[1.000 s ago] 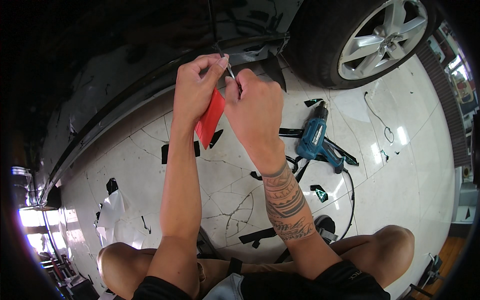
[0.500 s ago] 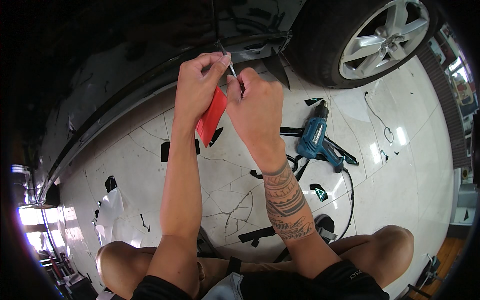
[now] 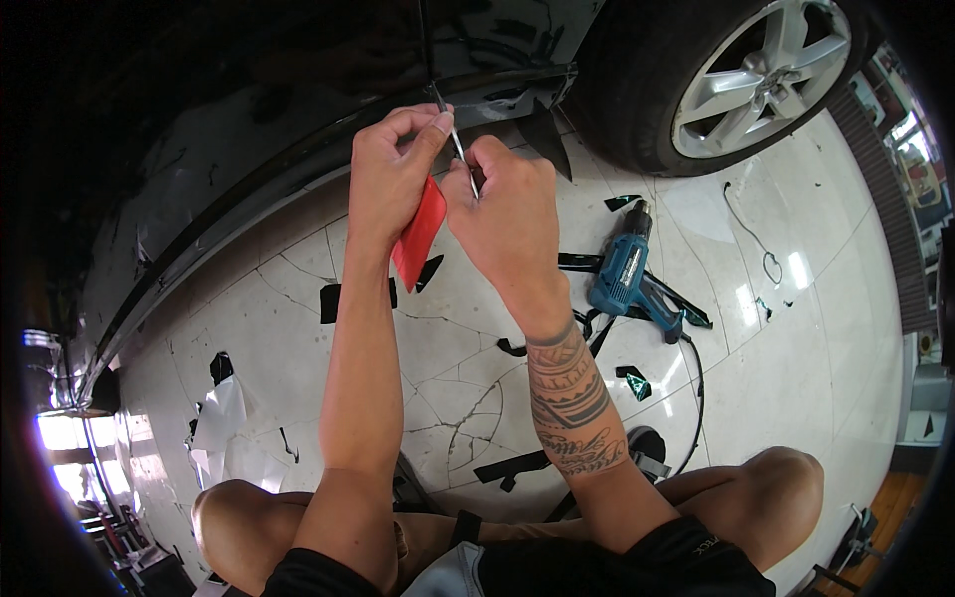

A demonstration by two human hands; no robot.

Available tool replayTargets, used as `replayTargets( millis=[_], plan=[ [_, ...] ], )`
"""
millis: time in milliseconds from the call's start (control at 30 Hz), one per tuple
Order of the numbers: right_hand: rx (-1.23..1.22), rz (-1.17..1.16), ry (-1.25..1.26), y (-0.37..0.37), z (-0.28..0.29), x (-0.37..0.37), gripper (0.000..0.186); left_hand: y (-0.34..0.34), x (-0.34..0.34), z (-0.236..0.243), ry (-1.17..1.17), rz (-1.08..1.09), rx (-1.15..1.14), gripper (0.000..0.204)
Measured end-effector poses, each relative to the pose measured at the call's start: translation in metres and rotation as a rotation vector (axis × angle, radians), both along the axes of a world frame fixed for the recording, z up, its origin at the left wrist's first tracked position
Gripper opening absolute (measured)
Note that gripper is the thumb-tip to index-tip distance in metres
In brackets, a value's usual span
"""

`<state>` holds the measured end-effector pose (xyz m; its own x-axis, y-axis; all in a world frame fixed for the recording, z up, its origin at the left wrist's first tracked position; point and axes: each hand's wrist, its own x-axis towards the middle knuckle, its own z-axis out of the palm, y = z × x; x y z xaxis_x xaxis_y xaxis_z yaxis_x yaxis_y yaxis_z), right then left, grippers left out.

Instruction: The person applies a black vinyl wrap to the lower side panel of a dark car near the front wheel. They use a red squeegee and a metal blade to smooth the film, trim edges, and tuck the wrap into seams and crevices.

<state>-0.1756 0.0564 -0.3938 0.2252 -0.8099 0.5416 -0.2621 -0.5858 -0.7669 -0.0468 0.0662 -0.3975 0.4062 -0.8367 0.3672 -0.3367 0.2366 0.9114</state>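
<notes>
Both my hands are raised beside the lower edge of a glossy black car panel point(image 3: 298, 129). Between them runs a slim silver cutter knife point(image 3: 458, 145), its dark tip pointing up at the panel. My right hand point(image 3: 512, 219) is closed around the knife's rear part, with the end showing between thumb and fingers. The thumb and fingertips of my left hand point(image 3: 390, 174) pinch together near the front of the blade. A flat red squeegee point(image 3: 419, 239) sticks out beneath the left palm, tucked in that same hand; its upper part is hidden.
At upper right stands a car wheel point(image 3: 766, 80) with silver spokes. A teal heat gun point(image 3: 624, 274) lies on the cracked tile floor point(image 3: 438, 348), its cord point(image 3: 700, 388) curving toward me. Black film scraps point(image 3: 512, 466) are scattered about, and white backing sheet point(image 3: 221, 418) lies at left.
My right hand has shifted slightly left, and its grip has changed so more of the knife's rear end shows. My left hand stays almost in place with the squeegee.
</notes>
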Motion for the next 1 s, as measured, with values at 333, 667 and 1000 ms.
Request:
replayTargets(
  millis=[333, 667, 1000],
  plan=[
    [-0.001, -0.014, 0.046, 0.0, 0.004, 0.003, 0.015, 0.0, 0.002, 0.001, 0.027, -0.004, 0.032, 0.024],
    [0.052, -0.027, 0.036, 0.004, 0.005, 0.003, 0.016, 0.001, 0.002, 0.003, 0.021, 0.0, 0.053, 0.027],
    [0.051, -0.045, 0.051, 0.01, 0.004, 0.003, 0.016, 0.003, 0.001, -0.001, -0.011, -0.052, 0.006, 0.024]
  ],
)
